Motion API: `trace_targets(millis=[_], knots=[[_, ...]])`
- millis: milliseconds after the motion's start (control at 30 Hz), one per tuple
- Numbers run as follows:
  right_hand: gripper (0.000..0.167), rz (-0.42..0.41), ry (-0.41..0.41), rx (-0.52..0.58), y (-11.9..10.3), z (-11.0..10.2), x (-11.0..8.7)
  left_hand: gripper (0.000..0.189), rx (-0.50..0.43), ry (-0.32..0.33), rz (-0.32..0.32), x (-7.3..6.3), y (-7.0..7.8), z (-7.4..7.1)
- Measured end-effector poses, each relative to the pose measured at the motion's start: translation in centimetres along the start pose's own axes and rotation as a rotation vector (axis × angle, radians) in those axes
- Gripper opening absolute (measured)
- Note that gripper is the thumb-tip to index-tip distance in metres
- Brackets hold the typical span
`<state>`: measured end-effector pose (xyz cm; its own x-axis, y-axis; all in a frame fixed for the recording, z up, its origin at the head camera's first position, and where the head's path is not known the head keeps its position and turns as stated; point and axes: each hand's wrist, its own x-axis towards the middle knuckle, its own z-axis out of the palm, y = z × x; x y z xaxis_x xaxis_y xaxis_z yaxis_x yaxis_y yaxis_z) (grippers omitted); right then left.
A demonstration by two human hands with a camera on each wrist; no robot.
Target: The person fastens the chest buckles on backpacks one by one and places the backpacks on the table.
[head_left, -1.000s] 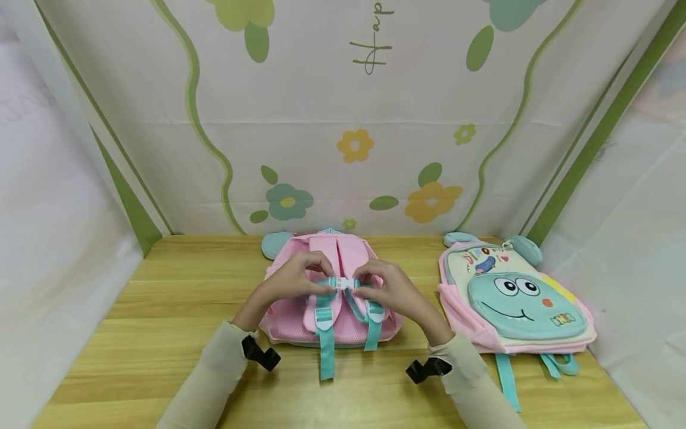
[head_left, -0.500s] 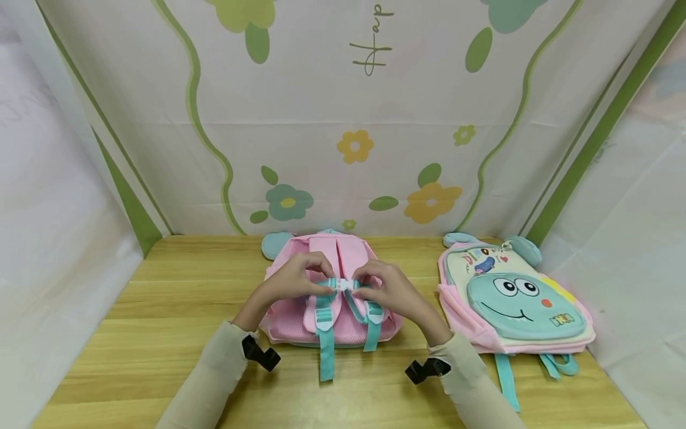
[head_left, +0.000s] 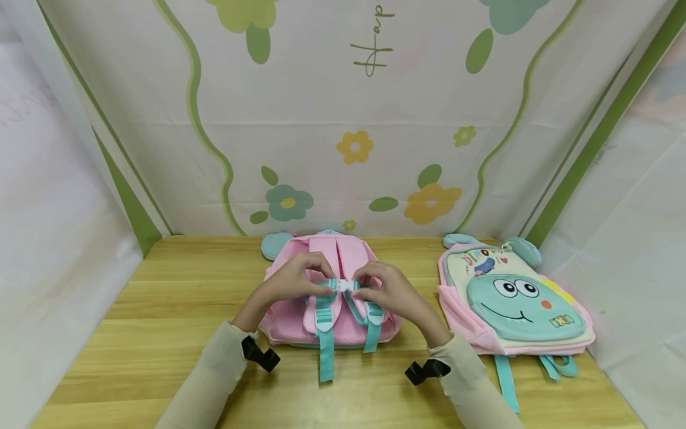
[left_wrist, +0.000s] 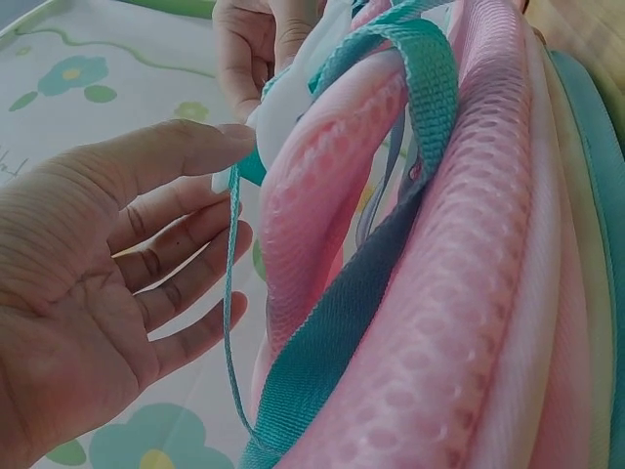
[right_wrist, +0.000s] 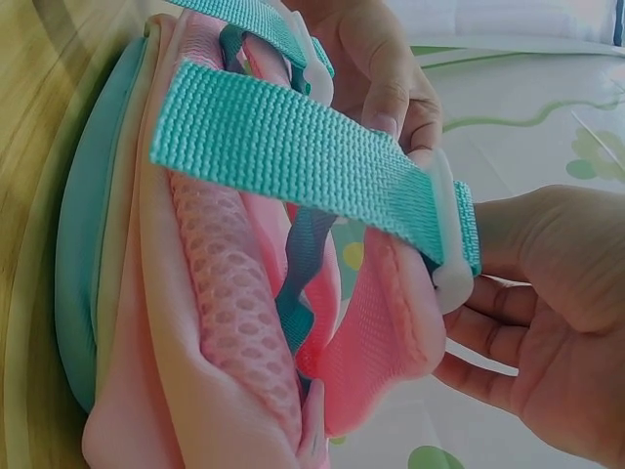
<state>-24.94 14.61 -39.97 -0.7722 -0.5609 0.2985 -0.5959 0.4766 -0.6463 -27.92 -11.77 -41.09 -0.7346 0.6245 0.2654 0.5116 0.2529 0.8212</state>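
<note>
A pink backpack (head_left: 289, 325) lies with its shoulder straps facing up in the head view. Across the straps runs a turquoise chest strap with a white side-release buckle (head_left: 345, 285), its two halves together. My left hand (head_left: 300, 277) pinches the buckle's left end between thumb and fingers. From the other side my right hand (head_left: 391, 290) pinches the right end. White strap adjusters (head_left: 324, 318) sit below the hands, with loose turquoise webbing (head_left: 327, 357) hanging toward me. In the wrist views the buckle is mostly hidden behind the padded straps (left_wrist: 327, 147) and webbing (right_wrist: 293, 147).
To the right, a second backpack (head_left: 527, 307) with a smiling cartoon face lies front up, its turquoise strap ends (head_left: 506, 381) trailing over the wooden table (head_left: 177, 298). A flower-printed cloth (head_left: 321, 89) stands behind and along both sides.
</note>
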Motion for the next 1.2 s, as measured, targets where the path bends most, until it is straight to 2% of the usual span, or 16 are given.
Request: trace_targets(millis=[267,600,1200], knots=[[0.019,-0.004,0.009,-0.03,0.16,0.06,-0.06,0.015,0.03,0.021,0.011,-0.01,-0.06,0.18],[0.018,-0.006,-0.001,-0.037,0.18,0.16,-0.05,0.016,0.02,0.021,0.009,0.03,-0.02,0.17],[0.017,-0.006,0.031,-0.061,0.25,0.25,0.0,0.016,0.026,0.046,-0.009,0.08,0.05,0.42]])
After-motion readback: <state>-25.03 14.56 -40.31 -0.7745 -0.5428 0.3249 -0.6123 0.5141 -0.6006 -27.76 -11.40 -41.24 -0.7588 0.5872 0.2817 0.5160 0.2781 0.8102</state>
